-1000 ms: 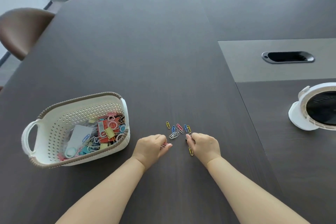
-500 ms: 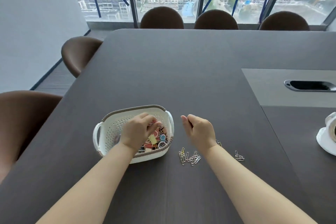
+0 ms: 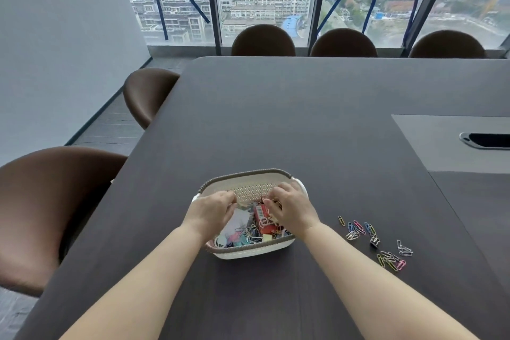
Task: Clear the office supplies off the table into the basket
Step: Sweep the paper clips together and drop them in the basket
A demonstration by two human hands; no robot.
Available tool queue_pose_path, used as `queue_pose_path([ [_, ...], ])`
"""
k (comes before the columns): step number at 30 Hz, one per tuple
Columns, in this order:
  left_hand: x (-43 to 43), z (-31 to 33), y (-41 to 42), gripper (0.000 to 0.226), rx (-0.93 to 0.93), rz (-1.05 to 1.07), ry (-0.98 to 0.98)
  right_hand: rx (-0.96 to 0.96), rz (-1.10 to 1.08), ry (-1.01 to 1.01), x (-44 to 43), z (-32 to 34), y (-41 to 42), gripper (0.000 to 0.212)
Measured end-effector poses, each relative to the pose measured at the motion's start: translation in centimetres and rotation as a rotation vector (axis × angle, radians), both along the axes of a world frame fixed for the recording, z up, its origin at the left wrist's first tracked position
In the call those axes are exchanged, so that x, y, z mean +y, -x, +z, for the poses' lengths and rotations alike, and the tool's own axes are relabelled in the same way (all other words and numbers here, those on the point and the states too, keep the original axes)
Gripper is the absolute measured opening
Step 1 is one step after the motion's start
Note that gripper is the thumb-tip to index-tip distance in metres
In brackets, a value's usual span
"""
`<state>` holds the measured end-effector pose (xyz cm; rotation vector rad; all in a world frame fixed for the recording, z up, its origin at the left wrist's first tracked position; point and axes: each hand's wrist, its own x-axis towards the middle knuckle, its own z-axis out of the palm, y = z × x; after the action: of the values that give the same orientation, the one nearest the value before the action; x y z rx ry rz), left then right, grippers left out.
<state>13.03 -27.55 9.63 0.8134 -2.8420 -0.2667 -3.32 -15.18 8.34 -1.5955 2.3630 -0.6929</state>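
Brown chair [image 3: 41, 201] off counter's [image 3: 303, 119] left edge. Basket [image 3: 249, 252] stands toward near edge, heaped with mixed clips and red packet [image 3: 260, 214]. Your left hand [image 3: 212, 211] hangs over basket's left half, fingers curled down; can't tell if it holds anything. Your right hand [image 3: 292, 208] over right half, fingertips bunched among clips; grip unclear too. Right of basket, on bare counter: loose coloured paper clips [image 3: 357, 229], black binder clip [image 3: 374, 241], second clip cluster [image 3: 392, 257] further right.
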Motion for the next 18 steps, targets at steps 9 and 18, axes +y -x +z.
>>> queue_pose_path([
  [9,1.9,0.2,0.7,0.015,0.154,-0.138,0.115,0.116,-0.130,0.192,2.6,0.2,0.4,0.036],
  [18,9.2,-0.7,7.6,0.033,0.300,-0.299,0.175,0.131,-0.391,0.221,12.0,-1.4,6.4,0.037],
])
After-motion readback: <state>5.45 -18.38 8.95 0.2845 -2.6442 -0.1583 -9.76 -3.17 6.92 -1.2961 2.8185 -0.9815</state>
